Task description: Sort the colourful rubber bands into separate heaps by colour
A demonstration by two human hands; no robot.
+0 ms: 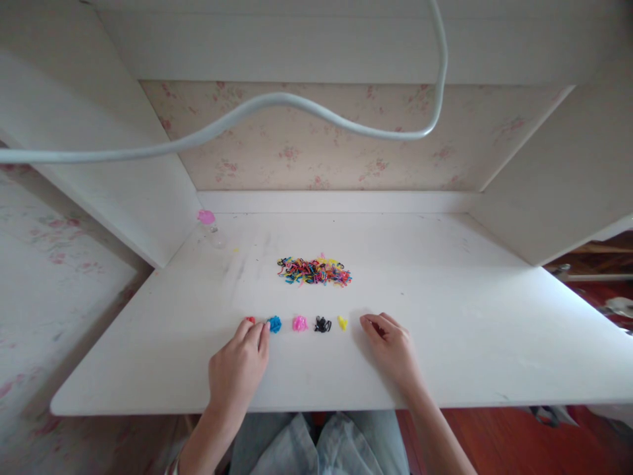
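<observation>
Small rubber bands lie sorted by colour in a row near the front of the desk. My left hand (240, 359) is at the left end, fingers bent and closed over the red rubber bands (250, 320), which it partly covers. One of its fingertips touches or nearly touches the blue rubber bands (275, 324). Further right are pink rubber bands (299, 323), black rubber bands (323, 324) and a few yellow rubber bands (342, 322). Just right of the yellow ones rests my right hand (390, 346), fingers curled together. What either hand holds, if anything, is hidden.
A mixed pile of coloured rubber bands (315, 271) lies behind the row on the white desk (469, 316). At the back left lies a clear container with a pink top (206, 217). A white cable (277, 99) crosses the upper view. Panels enclose both sides.
</observation>
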